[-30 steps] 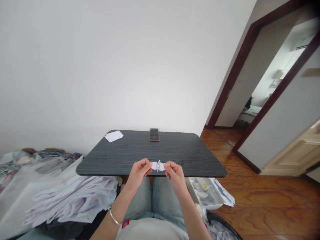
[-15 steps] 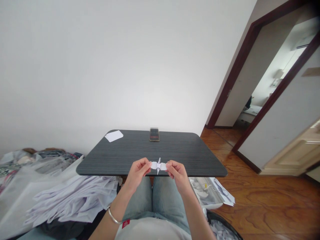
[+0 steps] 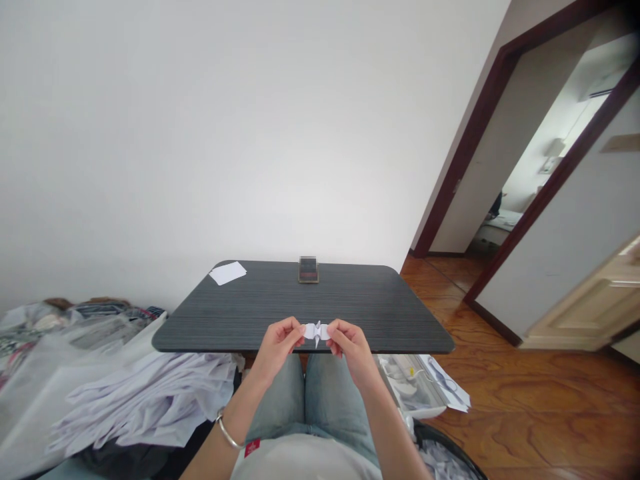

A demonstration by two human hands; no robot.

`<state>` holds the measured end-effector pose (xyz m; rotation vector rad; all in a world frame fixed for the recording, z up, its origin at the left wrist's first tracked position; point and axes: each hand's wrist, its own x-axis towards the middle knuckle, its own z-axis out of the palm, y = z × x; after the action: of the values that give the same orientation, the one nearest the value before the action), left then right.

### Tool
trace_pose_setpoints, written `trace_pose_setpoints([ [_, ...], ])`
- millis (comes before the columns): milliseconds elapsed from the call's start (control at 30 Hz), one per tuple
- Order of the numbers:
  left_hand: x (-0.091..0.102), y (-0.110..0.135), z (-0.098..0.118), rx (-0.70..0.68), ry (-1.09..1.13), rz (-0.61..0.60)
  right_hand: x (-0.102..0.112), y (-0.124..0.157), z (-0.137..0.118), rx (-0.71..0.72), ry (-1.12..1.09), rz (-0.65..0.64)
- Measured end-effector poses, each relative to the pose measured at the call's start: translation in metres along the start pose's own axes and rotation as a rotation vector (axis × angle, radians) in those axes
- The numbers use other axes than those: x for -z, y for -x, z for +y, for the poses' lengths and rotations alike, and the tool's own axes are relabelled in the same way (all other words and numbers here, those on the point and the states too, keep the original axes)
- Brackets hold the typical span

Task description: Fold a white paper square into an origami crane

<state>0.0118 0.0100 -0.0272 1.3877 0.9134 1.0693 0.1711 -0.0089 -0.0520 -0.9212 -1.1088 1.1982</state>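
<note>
A small folded white paper figure hangs between my two hands just above the near edge of the dark table. My left hand pinches its left end with thumb and fingertips. My right hand pinches its right end the same way. Both hands are closed on the paper, close together, over my knees in jeans. A silver bangle sits on my left wrist.
A sheet of white paper lies at the table's far left corner. A phone stands propped at the far middle. Heaps of white cloth in plastic lie left; a box with bags stands right on the wooden floor. An open doorway is at right.
My hands have drawn slightly closer together, so less of the folded paper shows between them. The paper stays at the table's near edge.
</note>
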Motion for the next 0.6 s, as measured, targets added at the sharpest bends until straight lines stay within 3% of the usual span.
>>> trace_pose_setpoints([
  [400,-0.0006,0.0014,0.0018,-0.003,0.099,-0.014,0.0003,0.0020,-0.0029,-0.021,-0.104,-0.011],
  [600,0.0006,-0.0005,-0.0041,0.068,0.177,0.003,-0.0017,-0.0002,0.0019,-0.022,-0.086,0.058],
])
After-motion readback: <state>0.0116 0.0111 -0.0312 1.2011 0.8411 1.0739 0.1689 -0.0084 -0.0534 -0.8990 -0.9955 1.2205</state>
